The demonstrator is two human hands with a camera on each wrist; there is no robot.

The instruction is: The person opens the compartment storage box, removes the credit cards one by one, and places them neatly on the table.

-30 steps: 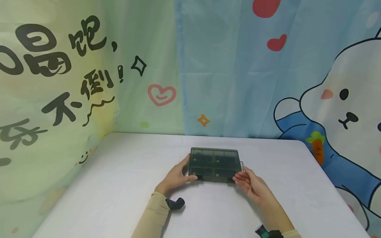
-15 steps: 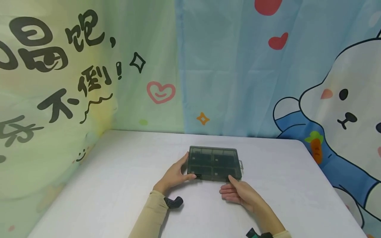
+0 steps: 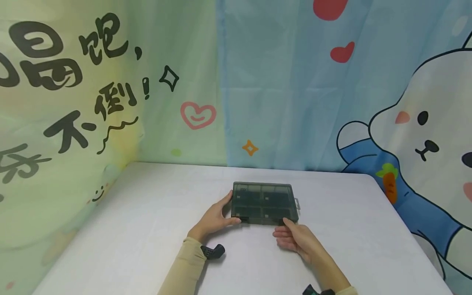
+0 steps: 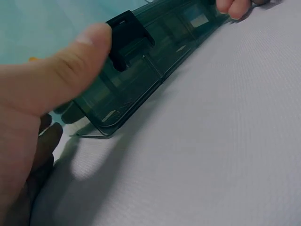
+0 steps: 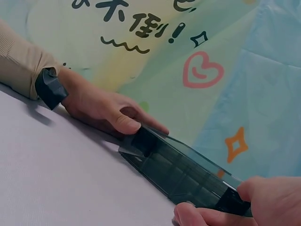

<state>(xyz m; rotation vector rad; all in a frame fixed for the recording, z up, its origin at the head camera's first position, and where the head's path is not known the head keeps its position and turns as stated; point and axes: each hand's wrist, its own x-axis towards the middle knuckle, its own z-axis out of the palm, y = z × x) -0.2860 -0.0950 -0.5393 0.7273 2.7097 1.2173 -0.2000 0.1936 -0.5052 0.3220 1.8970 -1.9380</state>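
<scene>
A dark translucent plastic storage box (image 3: 263, 198) with inner compartments lies closed on the white table, its latched side facing me. My left hand (image 3: 213, 221) grips its left end, the thumb at the left black latch (image 4: 131, 40) and the other fingers along the side. At the front right, my right hand (image 3: 300, 239) has its thumb on the right latch (image 5: 233, 201), with the fingers curled below the front edge. In the right wrist view, that thumb and the fingers pinch the box's near corner. A small clear loop (image 3: 297, 203) sticks out from the box's right side.
The white-covered table (image 3: 166, 188) runs back to a printed curtain (image 3: 280, 82) with hearts, lettering and a cartoon bear. Dark wrist-worn devices, one of them the left camera (image 3: 213, 251), sit on both wrists.
My right hand has moved from the box's right corner leftward to the front edge, its thumb coming onto the right latch. The left hand keeps its hold; the box stays closed.
</scene>
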